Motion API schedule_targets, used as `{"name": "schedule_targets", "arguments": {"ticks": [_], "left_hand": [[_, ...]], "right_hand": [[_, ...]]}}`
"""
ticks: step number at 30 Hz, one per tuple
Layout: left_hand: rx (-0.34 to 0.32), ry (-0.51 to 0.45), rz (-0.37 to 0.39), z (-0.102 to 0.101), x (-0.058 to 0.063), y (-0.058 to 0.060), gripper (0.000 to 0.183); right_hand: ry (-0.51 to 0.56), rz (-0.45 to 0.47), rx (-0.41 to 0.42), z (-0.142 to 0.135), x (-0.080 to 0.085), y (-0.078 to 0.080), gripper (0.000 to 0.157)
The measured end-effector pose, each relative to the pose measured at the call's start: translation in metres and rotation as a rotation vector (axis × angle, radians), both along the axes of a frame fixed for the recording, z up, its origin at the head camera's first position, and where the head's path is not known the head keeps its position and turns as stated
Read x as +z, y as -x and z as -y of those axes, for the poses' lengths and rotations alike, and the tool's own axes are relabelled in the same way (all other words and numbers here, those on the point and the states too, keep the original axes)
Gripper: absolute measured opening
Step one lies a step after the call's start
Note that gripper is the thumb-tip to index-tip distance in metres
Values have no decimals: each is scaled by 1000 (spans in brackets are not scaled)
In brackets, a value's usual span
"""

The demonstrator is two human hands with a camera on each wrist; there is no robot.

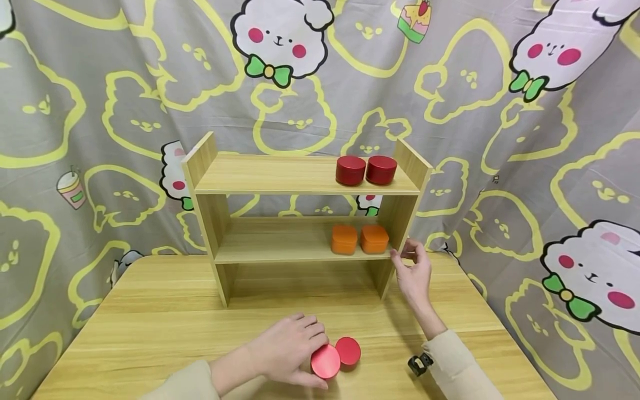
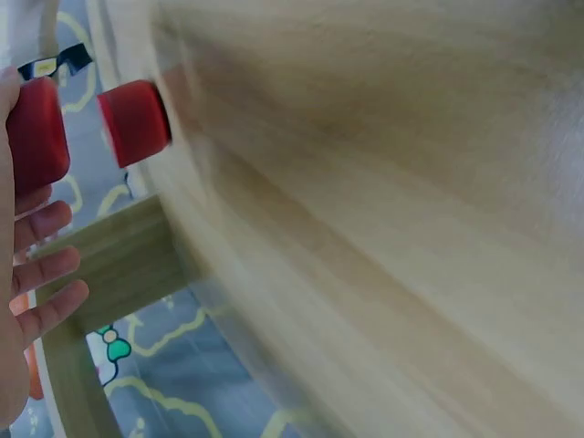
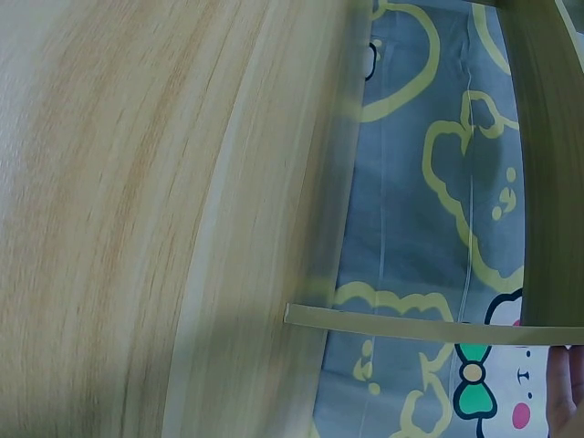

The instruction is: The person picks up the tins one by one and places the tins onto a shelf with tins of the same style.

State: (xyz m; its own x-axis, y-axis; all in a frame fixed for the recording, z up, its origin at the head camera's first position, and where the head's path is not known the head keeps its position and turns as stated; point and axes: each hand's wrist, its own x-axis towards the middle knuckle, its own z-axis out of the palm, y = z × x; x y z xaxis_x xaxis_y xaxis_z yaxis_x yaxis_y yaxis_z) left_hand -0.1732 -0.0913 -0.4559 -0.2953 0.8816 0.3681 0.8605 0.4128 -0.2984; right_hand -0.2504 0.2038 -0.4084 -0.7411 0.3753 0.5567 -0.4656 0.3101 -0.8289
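Note:
My left hand (image 1: 292,347) is low over the table and holds a red round box (image 1: 325,361) between thumb and fingers. In the left wrist view this box (image 2: 38,137) lies against the palm side, with the other fingers (image 2: 50,269) spread out below it. Right beside it a second red round box (image 1: 349,351) stands on the table, also seen in the left wrist view (image 2: 135,123). My right hand (image 1: 414,269) grips the right side panel of a wooden shelf (image 1: 307,255), thumb at its front edge. In the right wrist view only some fingers (image 3: 561,388) show beside the panel.
Two dark red round boxes (image 1: 350,170) stand at the right of the top board. Two orange squarish boxes (image 1: 344,239) sit on the middle board, also to the right. A black strap piece (image 1: 420,364) is at the right sleeve. Behind the table (image 1: 150,328) hangs a patterned curtain (image 1: 125,111).

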Motion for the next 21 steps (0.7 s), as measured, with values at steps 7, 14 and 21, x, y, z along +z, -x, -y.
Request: {"name": "schedule_targets", "arguments": {"ticks": [7, 14, 21], "left_hand": [[14, -6, -9, 3, 17, 5, 60], [16, 5, -56, 8, 35, 11, 63], [36, 30, -101, 11, 57, 16, 64]], "right_hand": [[0, 5, 2, 0, 1, -1, 30], [-6, 0, 9, -1, 2, 0, 30], [5, 8, 13, -1, 2, 0, 31]]}}
